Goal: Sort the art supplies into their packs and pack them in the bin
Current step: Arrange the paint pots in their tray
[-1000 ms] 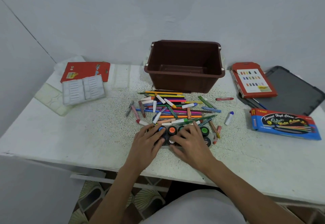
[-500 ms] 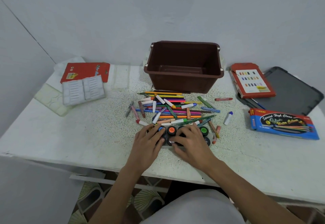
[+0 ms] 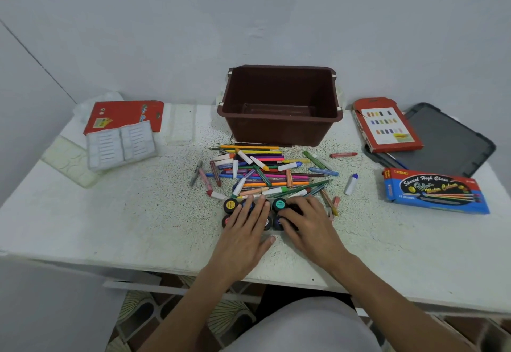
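A set of small black paint pots sits at the table's near middle, with a yellow-lidded pot (image 3: 230,205) and a teal-lidded pot (image 3: 279,204) showing. My left hand (image 3: 246,230) lies on the left pots with straight fingers. My right hand (image 3: 307,224) has its fingers curled over the right pots and hides them. Just behind them lies a heap of loose pencils, markers and crayons (image 3: 265,170). The brown bin (image 3: 280,133) stands behind the heap, and I see nothing in it.
A blue colour-pencil pack (image 3: 434,191), a red crayon box (image 3: 387,124) and a dark case (image 3: 448,141) lie on the right. A white insert tray (image 3: 121,145) and a red card pack (image 3: 124,113) lie on the left. The near table edge is just below my wrists.
My left hand slid right, uncovering the yellow-lidded pot. My right hand moved forward over the green-lidded pots at the right end.
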The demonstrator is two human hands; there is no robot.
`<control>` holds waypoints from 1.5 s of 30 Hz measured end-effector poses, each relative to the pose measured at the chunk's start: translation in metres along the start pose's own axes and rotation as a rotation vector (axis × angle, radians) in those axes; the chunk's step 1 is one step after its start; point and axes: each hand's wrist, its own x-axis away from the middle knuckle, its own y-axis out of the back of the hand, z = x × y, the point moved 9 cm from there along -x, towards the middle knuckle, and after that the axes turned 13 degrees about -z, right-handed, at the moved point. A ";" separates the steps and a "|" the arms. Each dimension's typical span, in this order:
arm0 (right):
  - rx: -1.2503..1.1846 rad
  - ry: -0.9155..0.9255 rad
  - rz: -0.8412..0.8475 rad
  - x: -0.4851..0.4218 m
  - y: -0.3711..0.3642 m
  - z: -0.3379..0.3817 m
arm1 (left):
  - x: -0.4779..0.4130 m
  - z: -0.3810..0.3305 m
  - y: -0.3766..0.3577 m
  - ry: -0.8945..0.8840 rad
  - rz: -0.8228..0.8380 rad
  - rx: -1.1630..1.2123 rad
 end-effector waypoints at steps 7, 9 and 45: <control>0.048 -0.012 0.034 -0.020 -0.006 -0.008 | 0.000 -0.001 0.001 0.000 0.009 0.010; 0.039 -0.048 0.052 -0.024 -0.008 -0.011 | 0.000 -0.001 0.001 -0.001 0.007 0.006; -0.056 -0.286 0.014 -0.011 0.009 -0.043 | -0.012 -0.027 0.001 -0.100 -0.018 0.052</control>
